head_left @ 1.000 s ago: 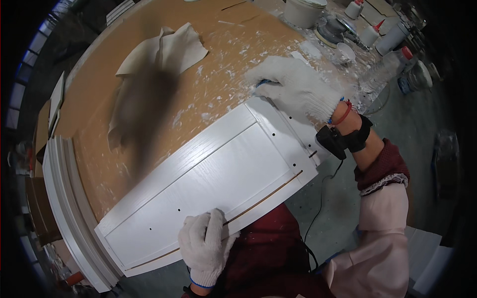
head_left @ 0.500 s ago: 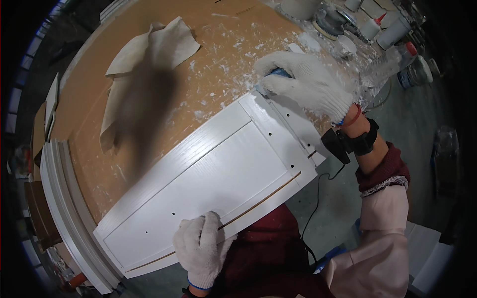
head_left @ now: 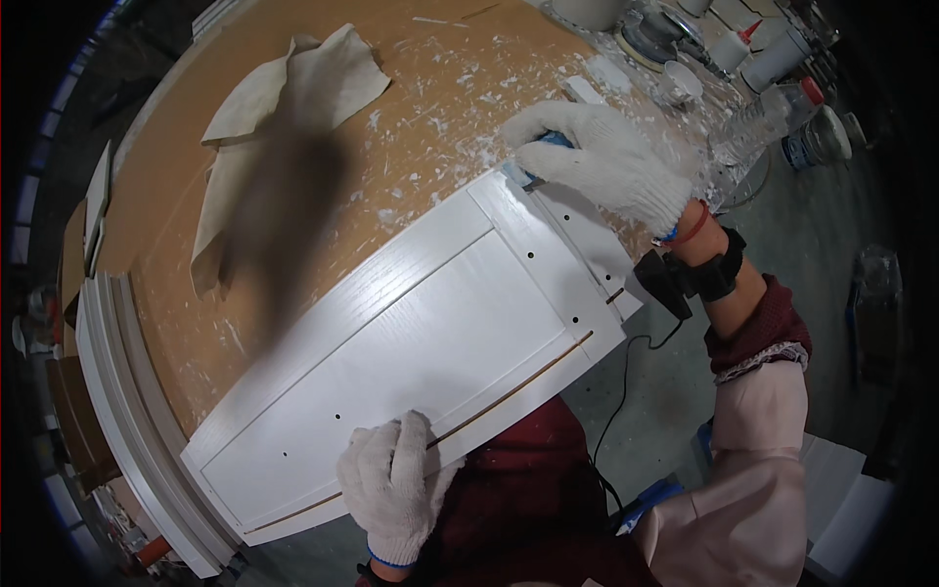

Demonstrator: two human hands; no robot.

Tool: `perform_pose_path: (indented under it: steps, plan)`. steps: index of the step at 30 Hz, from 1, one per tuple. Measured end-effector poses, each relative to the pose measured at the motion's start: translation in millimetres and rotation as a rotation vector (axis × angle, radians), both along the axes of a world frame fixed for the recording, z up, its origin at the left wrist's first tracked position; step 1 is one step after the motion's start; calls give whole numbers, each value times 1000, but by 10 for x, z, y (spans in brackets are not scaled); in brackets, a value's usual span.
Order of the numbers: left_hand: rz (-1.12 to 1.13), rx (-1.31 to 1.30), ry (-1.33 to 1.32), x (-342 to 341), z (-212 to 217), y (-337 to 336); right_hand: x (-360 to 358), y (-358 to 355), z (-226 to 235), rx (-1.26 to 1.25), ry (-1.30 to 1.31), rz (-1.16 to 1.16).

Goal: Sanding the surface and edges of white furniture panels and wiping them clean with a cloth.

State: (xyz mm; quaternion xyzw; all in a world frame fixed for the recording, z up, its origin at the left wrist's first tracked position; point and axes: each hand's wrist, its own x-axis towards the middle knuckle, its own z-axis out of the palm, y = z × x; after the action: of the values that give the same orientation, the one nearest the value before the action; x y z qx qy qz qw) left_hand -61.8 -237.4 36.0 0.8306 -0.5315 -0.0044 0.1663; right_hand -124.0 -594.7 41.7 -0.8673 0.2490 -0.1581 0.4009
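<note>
A white framed panel (head_left: 421, 323) with small dark holes and a long brown groove lies slantwise over the table's near side. My left hand (head_left: 393, 484), in a white knit glove, grips its near edge, fingers on top; the thumb is hidden. At the panel's far right corner, my gloved right hand (head_left: 611, 161) is closed round a small blue hand tool (head_left: 555, 139). A pale blue end shows below the fingers, close against the corner; whether it touches cannot be made out. The glove hides the rest of the tool.
White flakes litter the brown table (head_left: 430, 127). A beige cloth (head_left: 337, 83) lies at the far left, partly behind a dark blur. White mouldings (head_left: 137, 411) stand along the left. A sander (head_left: 655, 39), a clear bottle (head_left: 782, 108) and jars crowd the far right.
The panel and cloth appear slightly higher and farther left in view. My right hand stays at the corner, with more of the blue tool showing. My left hand keeps its hold.
</note>
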Motion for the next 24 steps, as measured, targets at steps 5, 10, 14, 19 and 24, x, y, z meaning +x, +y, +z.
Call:
perform_pose_path:
  steps: [5, 10, 14, 19, 24]
  plan:
    - [4, -26, 10, -7, -14, -5, -5, -7, 96, -80, 73, 59]
    - [0, -28, 1, -9, -23, 0, -33, -37, 116, 16, 98, 107]
    - [-6, -22, -46, 4, -25, -19, -68, -51, 139, 14, 150, 147]
    - [-19, -46, -33, 9, -32, -25, -147, -39, 205, -12, 200, 157]
    - [-18, -58, -28, 8, -52, -18, -207, -29, 205, 17, 264, 163]
